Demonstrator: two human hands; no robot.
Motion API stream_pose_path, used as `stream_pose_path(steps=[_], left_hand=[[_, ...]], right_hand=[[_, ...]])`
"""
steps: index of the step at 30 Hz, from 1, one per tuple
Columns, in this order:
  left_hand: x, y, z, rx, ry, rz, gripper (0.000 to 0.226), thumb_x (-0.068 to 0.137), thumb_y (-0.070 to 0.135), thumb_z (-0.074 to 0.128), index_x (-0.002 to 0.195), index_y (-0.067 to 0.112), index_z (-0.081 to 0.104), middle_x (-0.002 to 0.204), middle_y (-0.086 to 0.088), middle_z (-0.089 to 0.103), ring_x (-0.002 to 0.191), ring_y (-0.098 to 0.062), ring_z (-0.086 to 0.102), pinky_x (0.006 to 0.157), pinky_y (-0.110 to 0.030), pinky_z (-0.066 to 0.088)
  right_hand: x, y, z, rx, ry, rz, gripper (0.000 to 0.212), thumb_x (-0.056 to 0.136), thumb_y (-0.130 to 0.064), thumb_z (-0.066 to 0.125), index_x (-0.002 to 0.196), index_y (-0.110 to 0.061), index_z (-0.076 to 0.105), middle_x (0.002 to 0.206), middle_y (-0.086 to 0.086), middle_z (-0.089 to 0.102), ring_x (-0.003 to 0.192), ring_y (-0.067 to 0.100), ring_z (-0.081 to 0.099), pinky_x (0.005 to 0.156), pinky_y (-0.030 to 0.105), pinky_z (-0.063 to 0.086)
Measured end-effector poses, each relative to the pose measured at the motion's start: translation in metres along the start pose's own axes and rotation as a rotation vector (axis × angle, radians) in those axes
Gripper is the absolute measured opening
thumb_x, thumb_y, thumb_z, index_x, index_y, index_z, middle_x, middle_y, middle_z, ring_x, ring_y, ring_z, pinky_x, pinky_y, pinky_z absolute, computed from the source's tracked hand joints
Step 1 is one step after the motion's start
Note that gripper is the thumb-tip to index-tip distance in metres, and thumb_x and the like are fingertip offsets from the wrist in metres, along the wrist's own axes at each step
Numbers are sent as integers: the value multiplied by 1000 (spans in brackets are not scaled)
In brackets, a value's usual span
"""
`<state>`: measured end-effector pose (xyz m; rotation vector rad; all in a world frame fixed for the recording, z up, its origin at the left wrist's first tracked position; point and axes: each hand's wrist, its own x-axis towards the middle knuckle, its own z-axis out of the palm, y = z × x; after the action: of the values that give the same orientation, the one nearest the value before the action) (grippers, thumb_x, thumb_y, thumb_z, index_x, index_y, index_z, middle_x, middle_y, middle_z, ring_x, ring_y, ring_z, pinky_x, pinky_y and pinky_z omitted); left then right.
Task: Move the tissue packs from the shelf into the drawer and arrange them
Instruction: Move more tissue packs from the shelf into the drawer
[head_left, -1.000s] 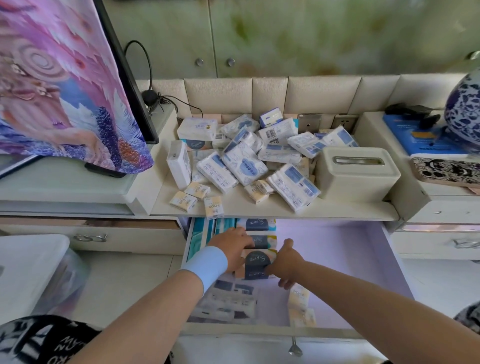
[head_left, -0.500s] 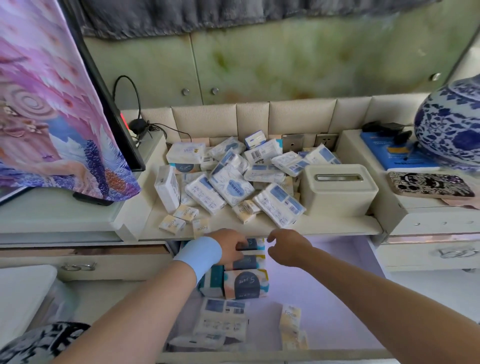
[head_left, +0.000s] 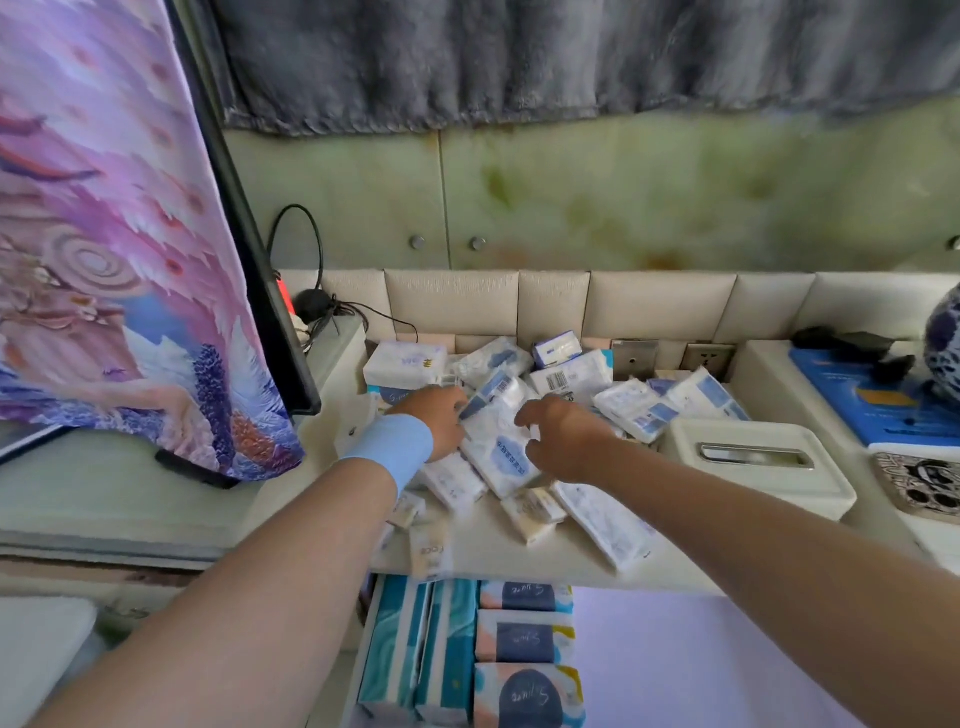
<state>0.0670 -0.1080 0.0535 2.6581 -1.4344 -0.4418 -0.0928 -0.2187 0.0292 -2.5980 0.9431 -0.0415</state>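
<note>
big pack (head_left: 506, 452) sits atop the pile (head_left: 639, 410) on the shelf (head_left: 519, 561), between both hands. right hand (head_left: 566, 441) is loosely spread, holding nothing; left hand (head_left: 436, 421) touches its edge, can't tell if gripping. I'd squeeze both ends, lift clear, then lower it into the drawer (head_left: 701, 649)

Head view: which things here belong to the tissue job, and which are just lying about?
Job: loose tissue packs on the shelf, open drawer, lined-up packs inside it, left hand, right hand.
Lying about: tissue box, patterned cloth, blue book, wall sockets, black plug.
</note>
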Motion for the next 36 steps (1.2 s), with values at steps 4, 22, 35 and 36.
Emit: stream_pose_path(steps=[4, 22, 35, 36], left_hand=[[37, -13, 6, 40, -1, -49, 46, 98, 23, 48, 144, 22, 40, 144, -8, 45, 125, -32, 50, 98, -40, 46], [176, -69, 31, 218, 165, -246, 102, 81, 29, 66, 155, 28, -5, 160, -9, 9, 144, -31, 15, 111, -47, 26], [169, -70, 21, 147, 203, -246, 97, 72, 37, 70, 147, 13, 14, 145, -10, 36, 134, -29, 33, 106, -43, 33], [167, -69, 18, 96, 219, -245, 95, 72, 39, 71, 146, 15, 16, 146, -10, 35, 134, -30, 32, 105, -43, 33]], right_hand=[[45, -4, 1, -12, 36, -30, 52, 90, -17, 56, 140, -25, 45, 143, 6, 38, 129, 26, 42, 102, 38, 42], [228, -31, 37, -453, -165, -170, 120, 73, -59, 72, 158, -17, -3, 162, 3, 16, 145, 31, 22, 112, 51, 34], [234, -27, 34, -644, 9, -319, 124, 50, -81, 66, 151, -30, 17, 142, 4, 37, 135, 31, 28, 114, 61, 11], [231, -25, 24, -605, 39, -320, 125, 49, -81, 67, 152, -33, 16, 142, 2, 37, 136, 31, 28, 114, 63, 9]])
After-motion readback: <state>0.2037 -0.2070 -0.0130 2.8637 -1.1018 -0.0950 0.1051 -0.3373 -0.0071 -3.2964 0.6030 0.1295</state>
